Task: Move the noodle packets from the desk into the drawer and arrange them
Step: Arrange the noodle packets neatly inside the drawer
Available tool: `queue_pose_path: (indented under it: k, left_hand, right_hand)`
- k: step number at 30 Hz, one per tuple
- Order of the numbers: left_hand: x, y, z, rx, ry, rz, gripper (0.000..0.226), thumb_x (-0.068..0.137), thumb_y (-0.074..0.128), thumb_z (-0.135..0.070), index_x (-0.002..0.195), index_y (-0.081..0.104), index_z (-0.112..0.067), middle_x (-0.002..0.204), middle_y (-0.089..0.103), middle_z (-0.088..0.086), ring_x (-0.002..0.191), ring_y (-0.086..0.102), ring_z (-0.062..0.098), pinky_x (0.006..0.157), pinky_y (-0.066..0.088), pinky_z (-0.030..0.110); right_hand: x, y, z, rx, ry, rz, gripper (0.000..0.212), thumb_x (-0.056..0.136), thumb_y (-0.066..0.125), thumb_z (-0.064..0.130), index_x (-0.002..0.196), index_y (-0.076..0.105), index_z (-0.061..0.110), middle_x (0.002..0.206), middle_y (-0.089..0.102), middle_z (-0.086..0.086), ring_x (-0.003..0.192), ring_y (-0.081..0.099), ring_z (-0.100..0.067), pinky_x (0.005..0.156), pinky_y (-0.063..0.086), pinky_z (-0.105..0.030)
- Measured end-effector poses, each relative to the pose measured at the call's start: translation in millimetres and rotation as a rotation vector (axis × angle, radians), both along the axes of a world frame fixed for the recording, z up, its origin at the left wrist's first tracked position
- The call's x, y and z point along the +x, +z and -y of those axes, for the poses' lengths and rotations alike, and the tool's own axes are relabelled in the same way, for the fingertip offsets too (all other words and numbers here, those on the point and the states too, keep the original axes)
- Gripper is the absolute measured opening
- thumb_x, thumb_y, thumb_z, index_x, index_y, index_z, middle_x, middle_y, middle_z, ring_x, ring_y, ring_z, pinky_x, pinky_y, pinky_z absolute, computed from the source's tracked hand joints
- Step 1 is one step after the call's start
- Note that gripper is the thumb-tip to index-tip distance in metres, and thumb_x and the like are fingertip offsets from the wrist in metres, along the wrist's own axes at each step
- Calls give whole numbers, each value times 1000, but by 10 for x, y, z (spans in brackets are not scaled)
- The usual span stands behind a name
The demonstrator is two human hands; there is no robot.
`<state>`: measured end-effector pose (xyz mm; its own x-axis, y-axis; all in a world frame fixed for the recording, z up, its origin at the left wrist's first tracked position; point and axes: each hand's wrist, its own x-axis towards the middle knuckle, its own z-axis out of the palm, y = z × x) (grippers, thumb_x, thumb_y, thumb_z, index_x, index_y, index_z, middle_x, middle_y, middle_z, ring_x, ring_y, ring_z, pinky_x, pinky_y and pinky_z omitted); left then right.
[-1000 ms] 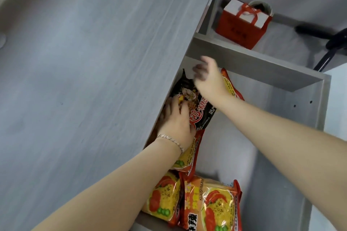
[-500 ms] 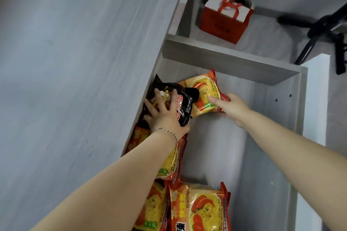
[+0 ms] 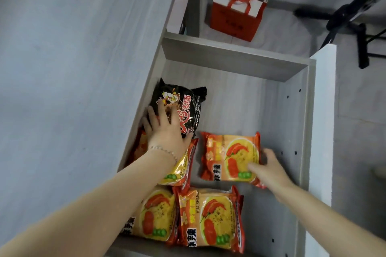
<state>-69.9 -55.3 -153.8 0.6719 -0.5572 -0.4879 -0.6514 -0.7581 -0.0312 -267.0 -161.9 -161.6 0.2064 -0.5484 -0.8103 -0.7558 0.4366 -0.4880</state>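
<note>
Glossy plastic noodle packets (image 3: 230, 157); matt grey woodgrain drawer (image 3: 236, 62).

Inside a pale grey wood-grain drawer (image 3: 236, 98), a black noodle packet (image 3: 183, 108) with red lettering lies toward the drawer's far left corner. Four orange-and-red packets (image 3: 211, 217) printed with yellow bowls, red chillies and green dots fill its nearer half. Beyond the drawer stands a red-and-white gift bag (image 3: 236, 16).

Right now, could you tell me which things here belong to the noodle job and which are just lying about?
Part of the job:
- black noodle packet under the left hand
- orange packet in the right hand
- three more orange packets
- drawer

Lying about:
- red gift bag
- black stand
</note>
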Motion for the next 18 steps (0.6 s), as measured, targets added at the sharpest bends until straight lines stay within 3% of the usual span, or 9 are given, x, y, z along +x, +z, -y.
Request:
queue_pose_path:
  k: [2,4,5,6,8,9,13,16,18]
  left_hand:
    - [-109,51,-230,-9,0,-23,89,87,36,-64,150,-6,-17,157,-14,17,144,-12,40,117,0,52]
    - [-207,61,-465,30,35,-67,94,85,36,-68,149,-12,-18,156,-19,18,143,-17,38,117,-2,50]
    - [-238,43,-559,46,52,-87,96,84,36,-69,149,-14,-19,155,-22,18,143,-19,37,117,-2,49]
    - [-265,30,-647,55,69,-105,98,83,37,-70,148,-17,-20,154,-25,19,143,-21,36,118,-3,48]
    - [-311,-6,-781,56,95,-135,100,82,36,-71,147,-21,-23,152,-30,19,142,-25,35,118,-5,47]
    - [-336,-18,-826,50,100,-140,100,81,36,-72,146,-24,-24,151,-32,19,141,-27,34,117,-7,47]
    - [-415,-48,-896,23,96,-150,106,76,37,-77,131,-39,-28,148,-38,19,139,-32,34,114,-15,45]
    - [-339,-87,-953,48,42,-141,107,78,35,-76,122,-50,-29,146,-41,18,136,-35,30,113,-16,42]
    - [-290,-100,-985,83,-11,-116,109,79,32,-75,113,-60,-26,139,-46,18,129,-39,28,111,-18,41]
  right_hand:
    - [0,-38,-176,93,162,-24,21,81,58,3,99,55,13,93,64,-4,77,66,-26,72,54,-41]
    - [41,-91,-281,46,348,-62,4,82,56,16,83,60,15,92,68,-4,87,66,-22,89,53,-42]
    - [70,-127,-296,-36,380,-113,15,81,56,25,88,61,13,99,67,-8,97,63,-24,94,49,-43]
    - [106,-144,-304,-139,354,-173,34,80,57,32,106,60,10,113,61,-13,112,55,-29,100,44,-44]
    - [209,-115,-311,-276,259,-180,67,82,59,34,139,35,9,139,38,-16,131,38,-33,107,34,-43]
    - [272,-104,-318,-306,263,-130,71,83,59,32,143,28,13,143,31,-13,133,37,-30,107,33,-41]
    - [413,-182,-417,-279,470,-90,51,84,60,31,132,49,16,132,39,-7,122,49,-25,103,38,-31]
    - [382,-181,-519,-309,540,-92,55,84,59,29,135,44,16,134,40,-5,124,45,-26,105,40,-34]
    - [311,-115,-634,-467,555,-113,57,83,59,30,136,41,18,140,36,-4,131,34,-26,109,33,-37]
